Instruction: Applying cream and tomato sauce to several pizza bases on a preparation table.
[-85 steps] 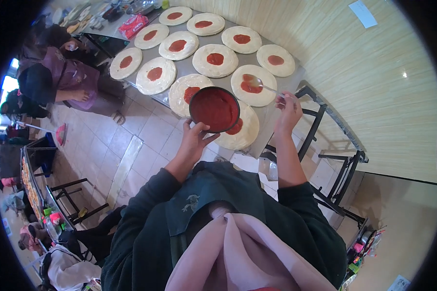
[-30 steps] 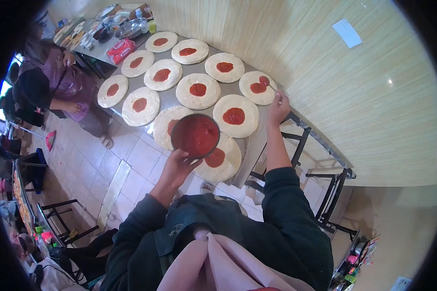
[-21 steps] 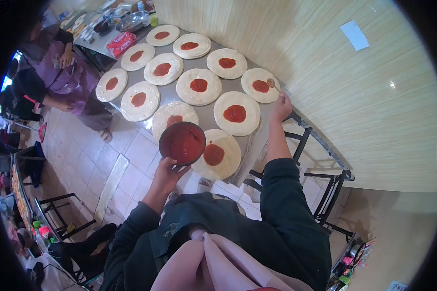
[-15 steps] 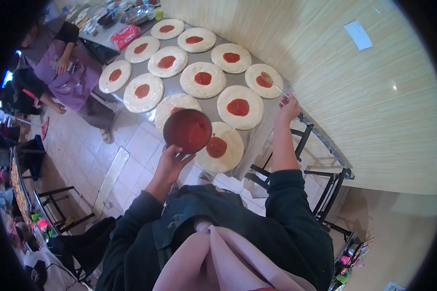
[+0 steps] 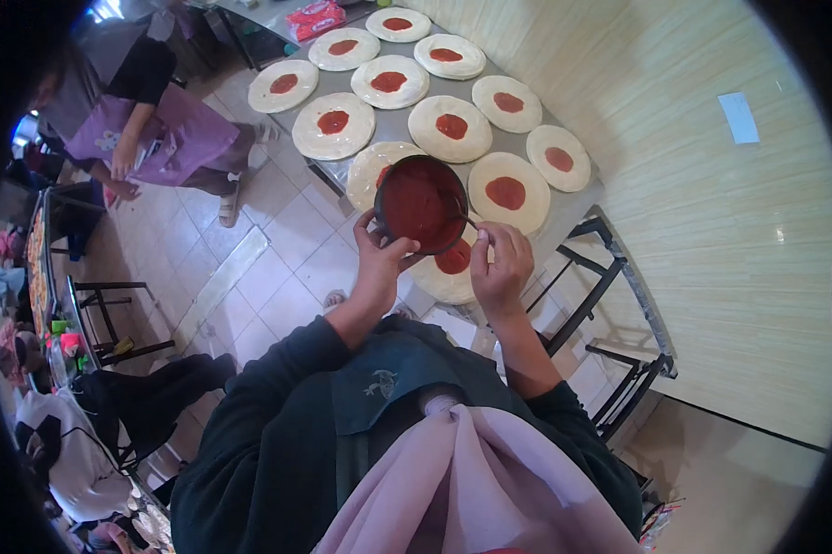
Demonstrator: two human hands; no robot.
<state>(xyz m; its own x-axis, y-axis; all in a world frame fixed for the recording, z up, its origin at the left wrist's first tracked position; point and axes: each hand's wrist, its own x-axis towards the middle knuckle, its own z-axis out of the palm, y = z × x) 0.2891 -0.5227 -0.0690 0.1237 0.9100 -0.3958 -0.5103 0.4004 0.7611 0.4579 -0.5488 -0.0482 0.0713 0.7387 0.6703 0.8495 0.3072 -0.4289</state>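
Observation:
A dark round bowl of red sauce [image 5: 416, 208] is tilted slightly toward me, and my left hand [image 5: 379, 272] is closed around its near left rim. My right hand [image 5: 502, 268] pinches the handle of a spoon [image 5: 465, 220], whose head dips into the sauce at the bowl's right side. Under the bowl and my right hand lies a pale dough round [image 5: 439, 282] with a red sauce patch, partly hidden. Another dough round [image 5: 365, 175] is half covered by the bowl. To the right, a dough round [image 5: 527, 198] carries its own sauce patch.
Several more sauced dough rounds [image 5: 388, 83] cover the metal table [image 5: 490, 69]. A person in a purple apron [image 5: 180, 138] stands at the left. Black metal stands [image 5: 591, 286] sit at the right by the wall [image 5: 693, 231]. A red plastic package [image 5: 314, 18] lies at the far end.
My right hand has brought the spoon from the far right dough round back into the bowl. The head view has shifted, and the person at the left has moved their hands.

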